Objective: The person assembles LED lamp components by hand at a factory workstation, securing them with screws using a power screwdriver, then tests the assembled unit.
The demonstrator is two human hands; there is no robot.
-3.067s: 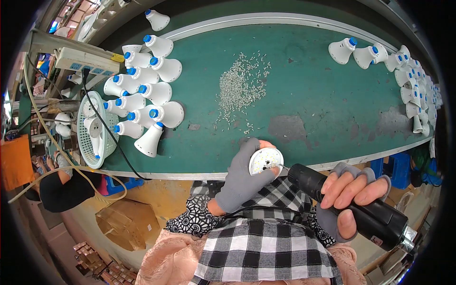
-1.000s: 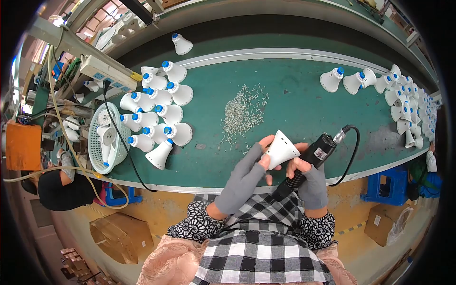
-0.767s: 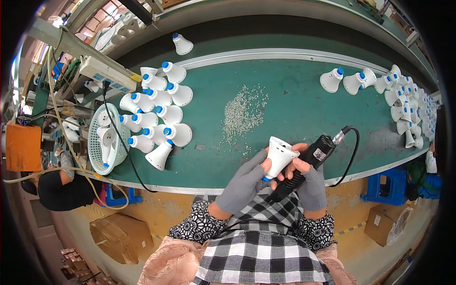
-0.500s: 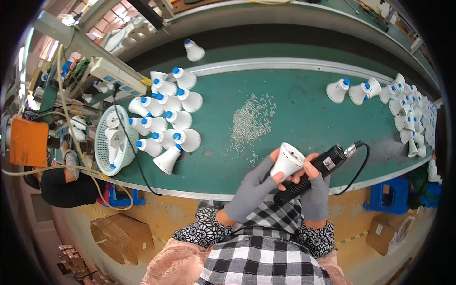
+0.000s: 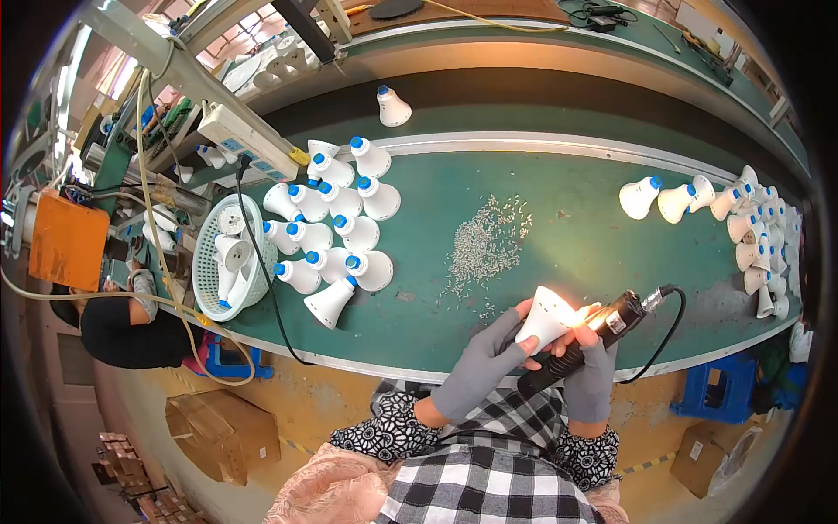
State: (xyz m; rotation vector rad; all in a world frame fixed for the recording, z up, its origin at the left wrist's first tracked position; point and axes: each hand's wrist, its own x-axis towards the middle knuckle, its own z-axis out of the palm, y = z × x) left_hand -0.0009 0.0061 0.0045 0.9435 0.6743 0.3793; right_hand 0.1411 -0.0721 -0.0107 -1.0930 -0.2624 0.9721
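Observation:
My left hand [image 5: 484, 367], in a grey fingerless glove, is closed around a white bulb housing [image 5: 545, 316]. The housing is tilted, its wide end facing right. A bright warm glow shines at that end, beside the fingers of my right hand [image 5: 590, 371]. That hand, gloved alike, wraps a black corded electric screwdriver [image 5: 559, 367], its fingertips close to the housing's rim. Beyond my hands a loose heap of small screws [image 5: 484, 244] lies on the green bench [image 5: 428, 336].
White bulb housings with blue caps [image 5: 358, 231] stand grouped at left, beside a pale green basket [image 5: 205, 279] holding more. Another cluster [image 5: 751, 218] lines the right end. A black cable [image 5: 271, 301] crosses the front edge. Cardboard boxes [image 5: 218, 437] and a blue stool [image 5: 716, 384] are below.
A bright glow has appeared at the wide end of the bulb housing, which now faces more to the right. The view has shifted slightly; both hands keep their holds.

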